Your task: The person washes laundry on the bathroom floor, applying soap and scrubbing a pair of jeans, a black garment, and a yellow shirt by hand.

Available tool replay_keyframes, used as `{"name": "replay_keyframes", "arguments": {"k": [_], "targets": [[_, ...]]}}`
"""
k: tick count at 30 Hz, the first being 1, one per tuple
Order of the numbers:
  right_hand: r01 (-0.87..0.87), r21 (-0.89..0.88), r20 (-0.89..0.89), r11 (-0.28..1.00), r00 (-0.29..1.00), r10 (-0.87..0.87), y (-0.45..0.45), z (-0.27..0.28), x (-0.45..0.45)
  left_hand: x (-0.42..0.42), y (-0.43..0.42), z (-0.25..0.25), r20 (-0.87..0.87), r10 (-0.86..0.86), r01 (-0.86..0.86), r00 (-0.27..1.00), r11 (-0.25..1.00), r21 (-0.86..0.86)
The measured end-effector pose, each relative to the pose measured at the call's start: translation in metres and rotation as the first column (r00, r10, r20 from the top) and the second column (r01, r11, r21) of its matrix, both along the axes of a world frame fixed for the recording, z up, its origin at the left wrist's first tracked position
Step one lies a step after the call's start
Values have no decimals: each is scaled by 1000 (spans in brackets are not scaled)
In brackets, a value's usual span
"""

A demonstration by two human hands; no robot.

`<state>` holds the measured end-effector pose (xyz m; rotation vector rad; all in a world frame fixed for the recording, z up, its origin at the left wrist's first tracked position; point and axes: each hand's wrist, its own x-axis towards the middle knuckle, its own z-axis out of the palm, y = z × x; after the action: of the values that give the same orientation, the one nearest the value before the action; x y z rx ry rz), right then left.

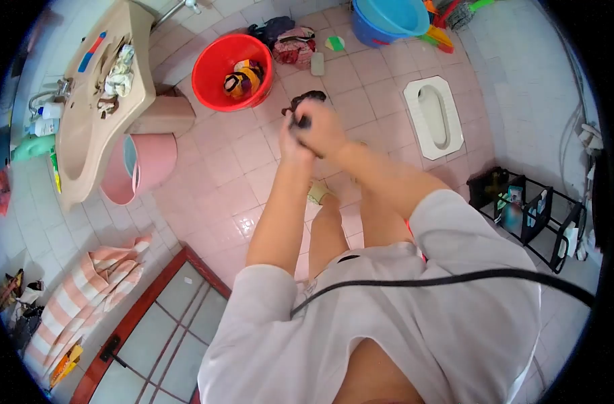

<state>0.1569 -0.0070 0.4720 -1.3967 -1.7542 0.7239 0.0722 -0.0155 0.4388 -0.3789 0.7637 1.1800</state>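
Note:
Both my hands are closed round a small dark cloth (309, 97), held out in front of me above the pink tiled floor. My left hand (295, 143) is on the near left side of it, and my right hand (321, 128) presses against it from the right. Part of the cloth sticks out past my fingers at the far side; the rest is hidden in my grip. Motion blurs the hands a little. Beyond them to the left stands a red basin (216, 87) with a yellow and dark garment (243, 79) inside.
Dark and reddish clothes (295, 48) lie on the floor by a bar-shaped pale object (317, 64). A blue basin (374, 34) stands at the back, a squat toilet (418, 128) to the right. At left are a sink (74, 158) and pink bucket (155, 161); right, a black rack (553, 229).

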Motion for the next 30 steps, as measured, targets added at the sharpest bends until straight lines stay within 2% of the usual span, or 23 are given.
{"name": "replay_keyframes", "arguments": {"k": [1,3,4,6,7,9,10,11,12,13,14,15,16,17,20,22,23,24,25,26,27,28,30], "targets": [[155,-194,8,969,988,-157,21,-16,14,8,0,19,85,-66,68,994,997,-24],[181,-355,-18,917,979,-201,45,-29,35,18,6,24,54,-72,72,996,997,-15],[182,-355,-19,917,979,-201,53,-32,39,19,14,15,53,-72,73,996,997,-15],[237,-100,-162,966,954,-251,58,-35,44,18,17,-10,140,-4,1,990,1000,22],[69,-211,-182,975,977,-108,55,-24,45,18,14,-21,137,2,-3,991,1000,4],[-228,-377,-219,898,964,153,24,-4,41,20,11,-44,-13,-174,174,985,985,4],[-324,-237,-147,916,944,296,-1,8,35,17,5,-89,89,-325,284,941,908,309],[-418,-209,-122,884,908,401,-20,19,32,19,14,-42,37,-258,257,965,966,31],[-507,-181,-95,843,862,498,-28,24,33,12,10,-59,358,-289,198,888,942,270],[-510,-182,-99,841,860,500,-21,19,37,10,11,-66,615,-367,52,697,882,468],[-416,-191,-61,889,909,413,-12,7,42,14,10,-75,614,-359,49,702,886,461],[-318,-203,-27,926,947,320,-5,-7,45,22,7,-62,416,-143,52,898,974,222],[-169,-51,-55,984,985,166,18,-35,47,34,11,-44,125,26,-25,992,1000,-10],[-5,-370,-24,929,1000,-4,40,-45,50,53,23,1,-14,-8,4,1000,975,-220],[87,-331,-55,940,992,-111,54,-42,59,56,28,-19,-93,14,-31,996,982,-187],[-210,-398,-177,893,973,150,27,6,64,39,13,-54,332,-99,-14,938,947,322],[-217,-402,-174,890,972,159,16,12,64,34,8,-55,214,-194,136,957,956,262],[-268,-254,-187,930,956,224,8,16,59,34,3,-71,266,-132,57,955,960,273],[-312,-95,-191,945,938,291,6,14,54,40,12,-58,317,-74,-21,945,958,285],[-169,-181,-242,969,963,123,22,-4,50,50,15,-45,153,46,-50,987,998,24],[-100,-404,-152,909,988,41,46,-34,57,65,24,0,-41,113,-120,993,965,-232],[-49,-403,-192,914,981,-32,64,-64,67,70,23,5,11,131,-130,991,989,-63],[4,-407,-233,914,966,-109,72,-89,76,72,30,17,-73,187,-191,980,980,-55]]}}
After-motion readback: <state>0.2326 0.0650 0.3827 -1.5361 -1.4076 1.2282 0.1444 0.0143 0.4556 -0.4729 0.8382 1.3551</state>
